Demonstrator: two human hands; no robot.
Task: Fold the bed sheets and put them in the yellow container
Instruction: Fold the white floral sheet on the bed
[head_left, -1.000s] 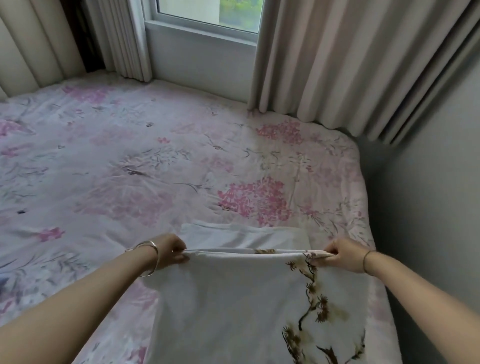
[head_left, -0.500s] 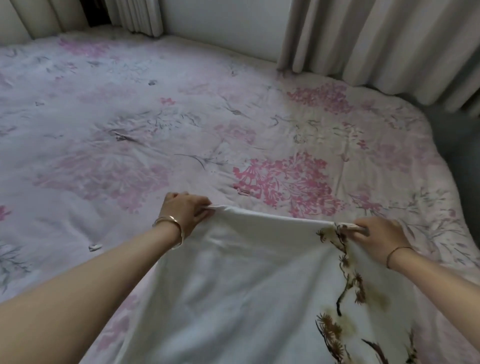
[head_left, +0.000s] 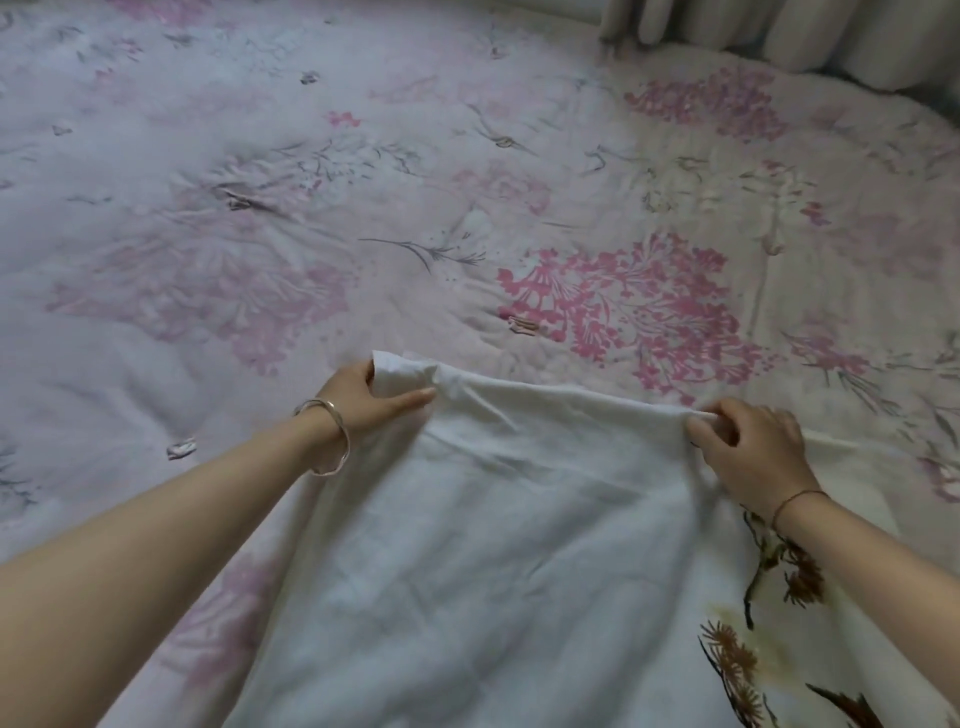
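Sheet (head_left: 493, 545) edge is pinched by left grip (head_left: 363, 397) at nine o'clock, right grip (head_left: 748, 447) at three. Laying both down level should keep edges aligned.

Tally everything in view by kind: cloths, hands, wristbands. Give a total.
Cloths: 3 (white sheet with brown flower print, pink floral bedspread, beige pleated curtain)
Hands: 2 (left hand, right hand, each pinching the sheet's far edge)
Wristbands: 2 (silver metal bangle, thin brown cord bracelet)
Total: 7
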